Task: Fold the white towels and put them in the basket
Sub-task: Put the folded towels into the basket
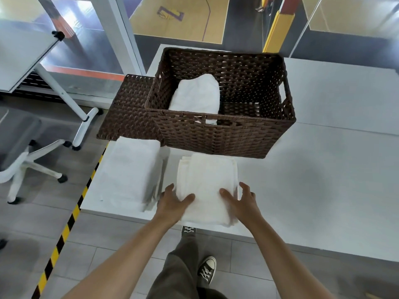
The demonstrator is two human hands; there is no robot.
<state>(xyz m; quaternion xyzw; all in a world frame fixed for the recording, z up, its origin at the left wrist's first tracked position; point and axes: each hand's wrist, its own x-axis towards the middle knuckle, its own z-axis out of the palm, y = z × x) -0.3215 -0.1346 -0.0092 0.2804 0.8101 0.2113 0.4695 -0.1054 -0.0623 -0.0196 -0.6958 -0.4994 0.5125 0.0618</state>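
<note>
Both hands grasp the folded white towel [206, 184] by its near end: the left hand [172, 203] and right hand [243, 201] each lay a thumb on top, fingers curled at the sides. The towel lies on the white table [313, 180], just before the brown wicker basket [222, 137], which holds another white towel [197, 96]. A stack of towels [131, 173] sits beside it, left, touching the wicker lid [127, 111].
</note>
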